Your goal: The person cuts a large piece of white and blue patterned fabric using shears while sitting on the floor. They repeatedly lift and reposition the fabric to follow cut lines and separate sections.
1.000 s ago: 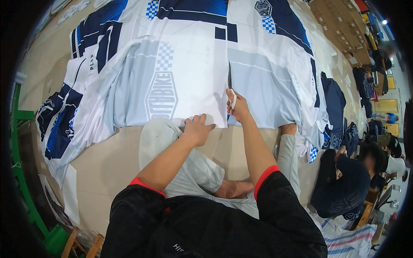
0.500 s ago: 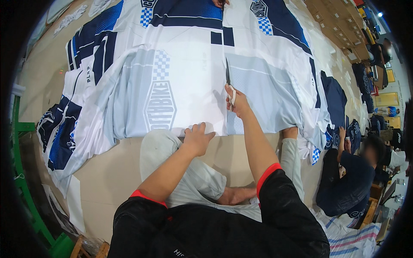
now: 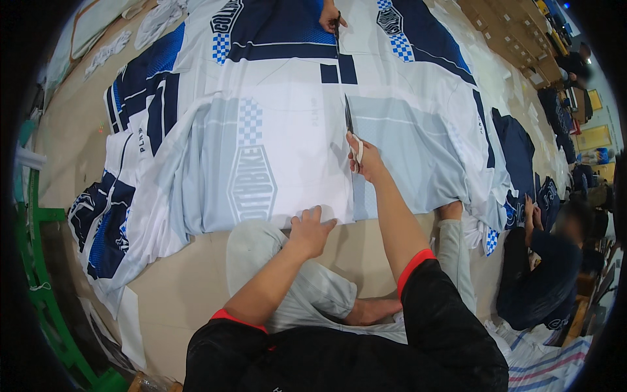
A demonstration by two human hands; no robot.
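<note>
A large printed cloth [image 3: 313, 150] in white, navy and pale grey-blue lies spread on the floor before me. My right hand [image 3: 367, 159] is wrapped round the pale handles of a pair of scissors [image 3: 349, 116]. Their dark blades point away from me along the line between the white and grey-blue areas, just short of the navy rectangles. My left hand [image 3: 311, 232] rests with spread fingers on the near edge of the cloth, left of that line. At the far side, another person's hand [image 3: 330, 18] holds dark scissors on the same line.
My bent knee [image 3: 251, 245] touches the cloth's near edge. A green metal frame [image 3: 49, 287] stands at left. On the right a person [image 3: 545, 274] sits by navy cloth pieces [image 3: 514, 153]. Cardboard boxes [image 3: 506, 39] are stacked at the far right.
My right hand and the scissors have advanced slightly along the cloth, away from me. My left hand stays at the near edge. The other person's hand shows more fully, as the view has shifted.
</note>
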